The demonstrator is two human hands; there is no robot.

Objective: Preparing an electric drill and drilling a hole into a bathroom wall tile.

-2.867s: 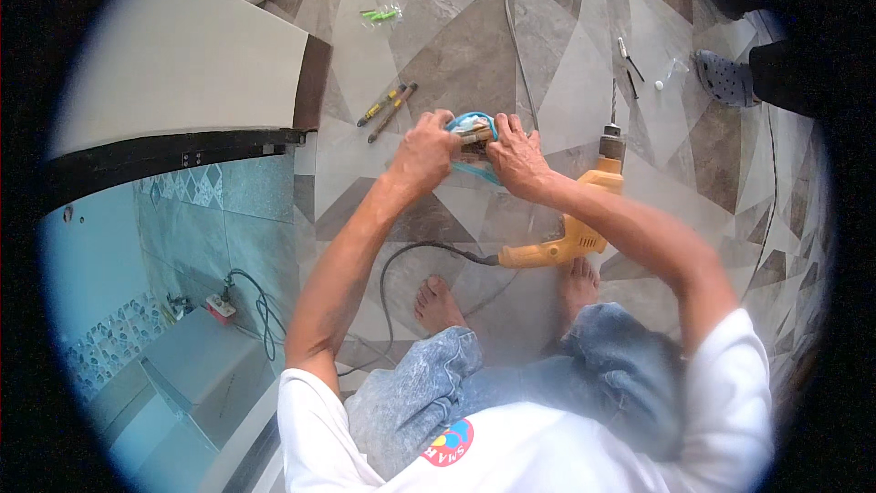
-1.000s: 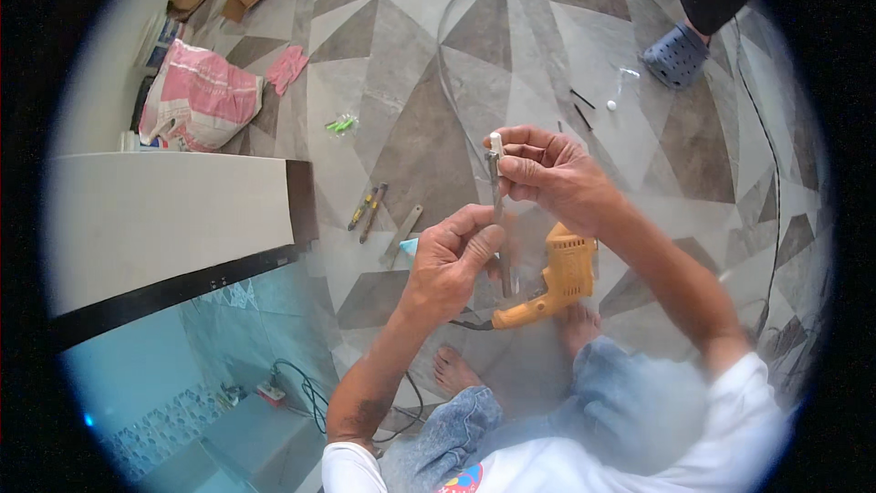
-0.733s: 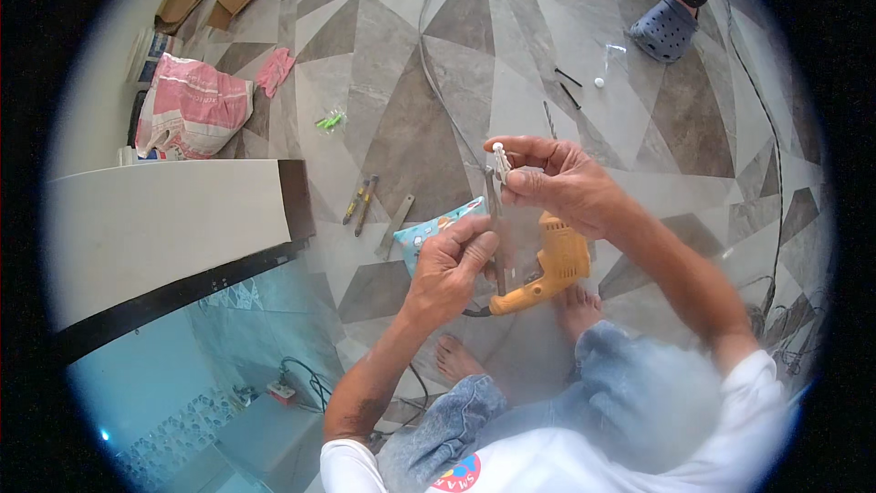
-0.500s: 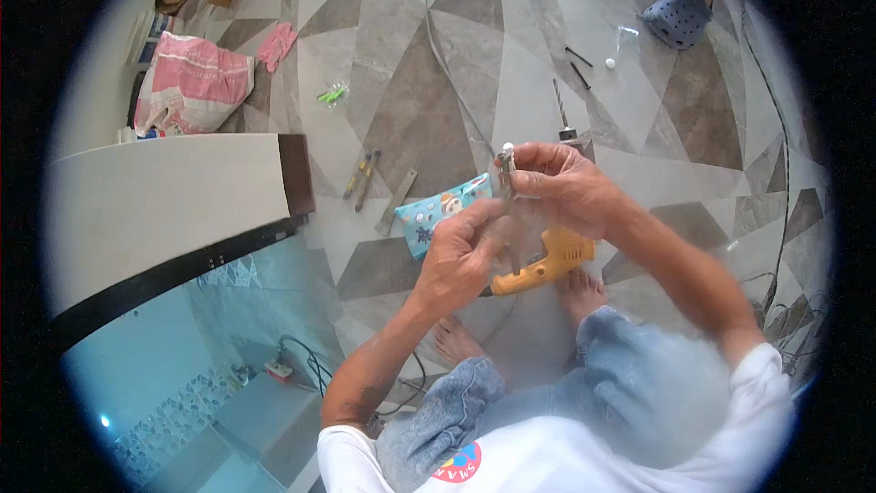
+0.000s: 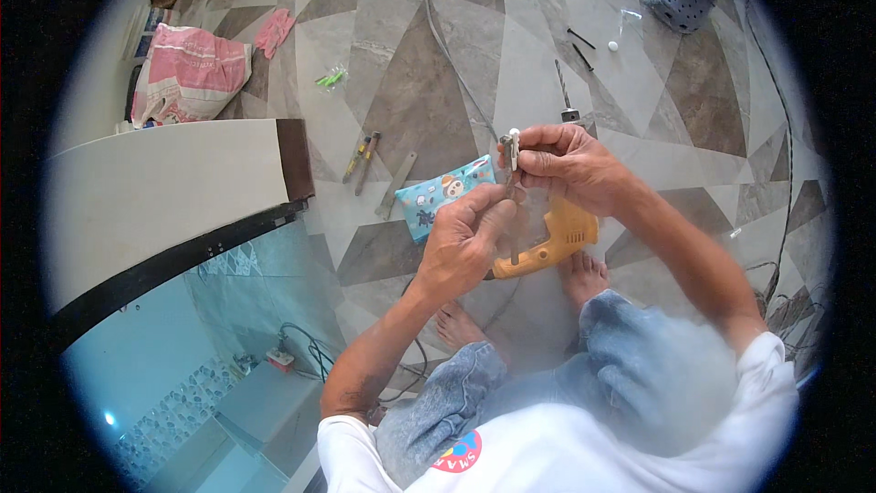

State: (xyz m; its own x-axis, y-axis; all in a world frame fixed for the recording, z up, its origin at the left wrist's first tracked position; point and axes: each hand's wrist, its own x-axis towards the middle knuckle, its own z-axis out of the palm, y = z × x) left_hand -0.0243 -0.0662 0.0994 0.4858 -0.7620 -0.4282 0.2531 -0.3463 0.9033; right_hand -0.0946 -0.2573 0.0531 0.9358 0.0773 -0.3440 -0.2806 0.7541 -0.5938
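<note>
My right hand (image 5: pixel 579 167) pinches a small metal fitting with a white piece (image 5: pixel 513 151) between thumb and fingers. Just below and left of it, my left hand (image 5: pixel 467 236) is closed on a slim rod-like tool (image 5: pixel 514 245), blurred, whose upper end meets the fitting; its exact kind is unclear. Under both hands an orange-yellow power drill (image 5: pixel 557 239) lies on the floor, partly covered by my right hand. Its long bit (image 5: pixel 563 87) points away from me. A light-blue patterned zip pouch (image 5: pixel 447 194) lies beside my left hand.
On the tiled floor lie two yellow-and-dark slim tools (image 5: pixel 361 162), a flat metal strip (image 5: pixel 398 184), green plugs in a bag (image 5: pixel 330 78) and dark screws (image 5: pixel 580 47). A pink-white sack (image 5: pixel 192 75) and a pale cabinet (image 5: pixel 173 187) stand left. Another person's blue clog (image 5: pixel 681 2) is far right.
The metal fitting has turned slightly in my fingers, showing more of its white side. Both hands stay together, the right fingers shifting a little. The whole view has tilted slightly.
</note>
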